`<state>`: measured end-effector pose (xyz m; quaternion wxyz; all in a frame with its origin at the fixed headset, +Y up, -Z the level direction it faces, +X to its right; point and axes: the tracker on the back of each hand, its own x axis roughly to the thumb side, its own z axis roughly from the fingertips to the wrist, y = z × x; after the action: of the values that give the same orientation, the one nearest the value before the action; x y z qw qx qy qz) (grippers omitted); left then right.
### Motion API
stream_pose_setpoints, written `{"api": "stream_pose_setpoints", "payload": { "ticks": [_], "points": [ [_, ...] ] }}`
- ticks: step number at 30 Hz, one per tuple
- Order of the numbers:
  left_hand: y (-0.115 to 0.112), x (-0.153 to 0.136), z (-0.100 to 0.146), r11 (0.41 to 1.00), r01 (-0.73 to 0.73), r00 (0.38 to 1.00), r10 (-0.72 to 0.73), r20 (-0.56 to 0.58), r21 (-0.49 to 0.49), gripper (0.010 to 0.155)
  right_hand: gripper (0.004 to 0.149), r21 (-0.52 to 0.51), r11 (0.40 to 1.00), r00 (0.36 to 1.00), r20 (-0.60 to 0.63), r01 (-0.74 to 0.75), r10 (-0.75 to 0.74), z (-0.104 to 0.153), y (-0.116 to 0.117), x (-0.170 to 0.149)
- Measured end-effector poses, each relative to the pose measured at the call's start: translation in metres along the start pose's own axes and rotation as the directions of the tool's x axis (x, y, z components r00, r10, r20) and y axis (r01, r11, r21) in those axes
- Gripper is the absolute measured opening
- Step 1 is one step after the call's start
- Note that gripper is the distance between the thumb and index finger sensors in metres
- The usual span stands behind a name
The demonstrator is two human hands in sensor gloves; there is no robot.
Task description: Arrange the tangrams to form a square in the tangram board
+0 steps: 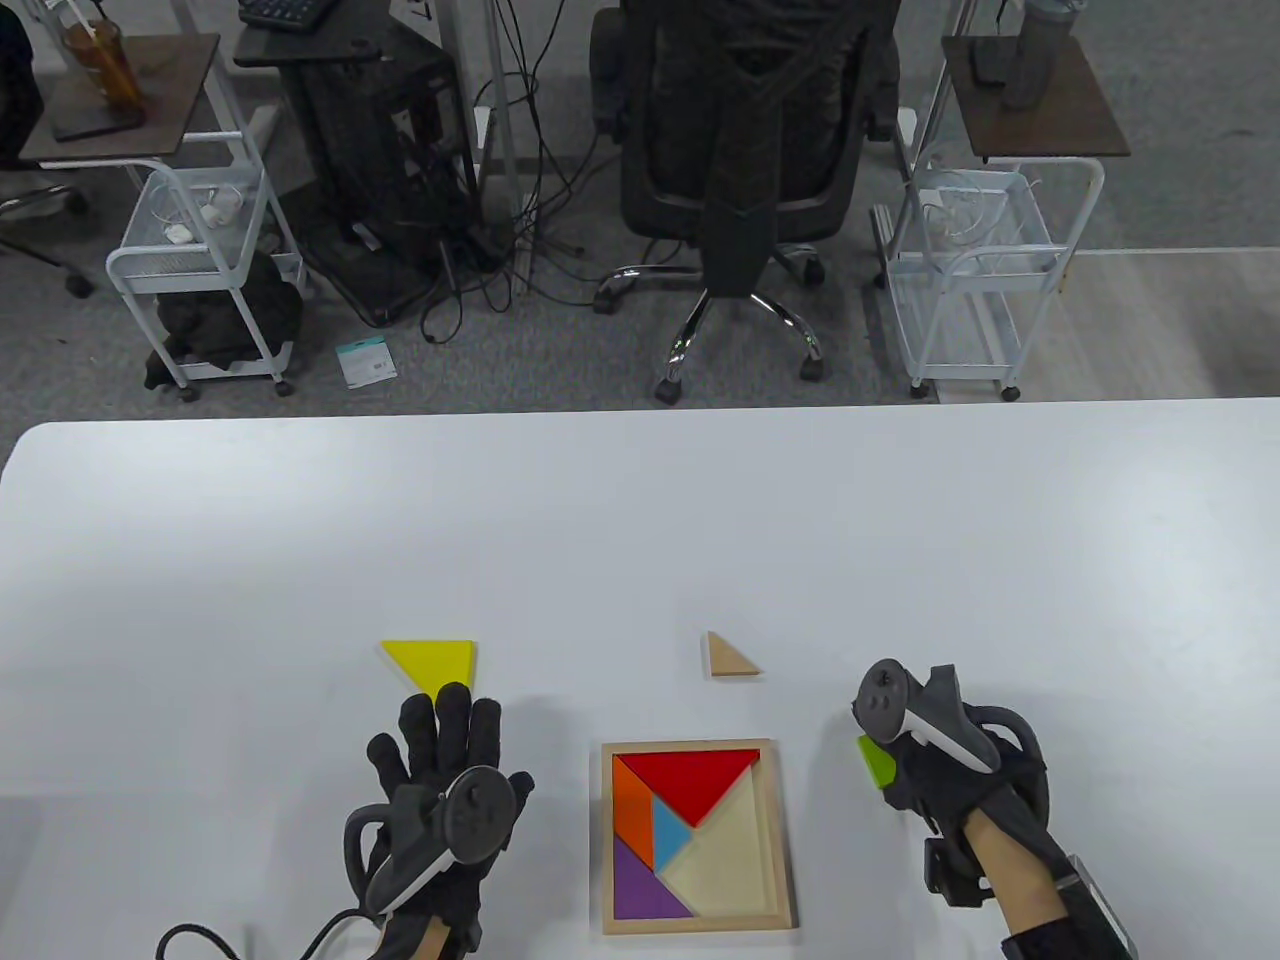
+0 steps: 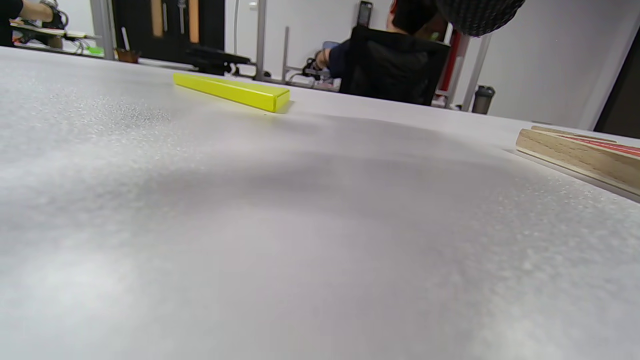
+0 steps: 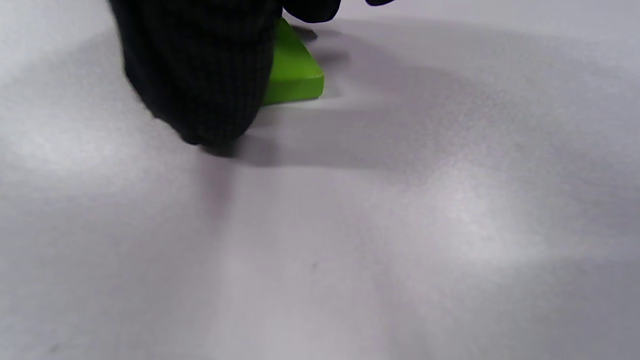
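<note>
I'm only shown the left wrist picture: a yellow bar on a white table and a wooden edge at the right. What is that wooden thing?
Observer: It's a square wooden tangram board, already holding a red triangle and orange, blue and purple pieces.
Operator: And the yellow bar?
Observer: From above it's a flat yellow triangle, just beyond the left hand's straight fingertips.
Operator: Where's the other hand?
Observer: The right hand is to the right of the board, with its fingers at a green wooden piece. Its grip is hidden.

Office or lab, swivel chair (image 1: pixel 735 140), cable tangle (image 1: pixel 510 240), wire trolleys (image 1: pixel 200 260), white table (image 1: pixel 640 520)
</note>
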<state>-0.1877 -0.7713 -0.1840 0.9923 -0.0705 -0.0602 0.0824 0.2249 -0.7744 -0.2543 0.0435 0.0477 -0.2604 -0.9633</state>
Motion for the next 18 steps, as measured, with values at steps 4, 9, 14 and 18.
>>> {"api": "stream_pose_setpoints", "payload": {
  "ticks": [4, 9, 14, 18],
  "points": [
    [0.000, 0.000, -0.001, 1.000, 0.008, 1.000, -0.008, 0.003, -0.013, 0.073, 0.081, 0.012, 1.000, 1.000, 0.004, 0.006, -0.006, -0.002, 0.001, 0.002],
    [0.000, 0.000, -0.001, 1.000, 0.008, 1.000, -0.008, 0.003, -0.015, 0.074, 0.080, 0.012, 1.000, 1.000, 0.002, -0.007, 0.007, -0.004, 0.002, 0.004],
    [0.000, 0.000, -0.001, 1.000, 0.004, 1.000, -0.004, 0.008, -0.006, 0.074, 0.083, -0.051, 0.998, 0.999, -0.033, -0.033, 0.031, 0.000, 0.003, 0.005],
    [0.000, 0.001, -0.001, 1.000, 0.003, 1.000, -0.003, 0.013, -0.007, 0.074, 0.085, -0.224, 0.965, 0.982, 0.160, 0.136, -0.102, 0.028, -0.006, 0.020]
  ]
}}
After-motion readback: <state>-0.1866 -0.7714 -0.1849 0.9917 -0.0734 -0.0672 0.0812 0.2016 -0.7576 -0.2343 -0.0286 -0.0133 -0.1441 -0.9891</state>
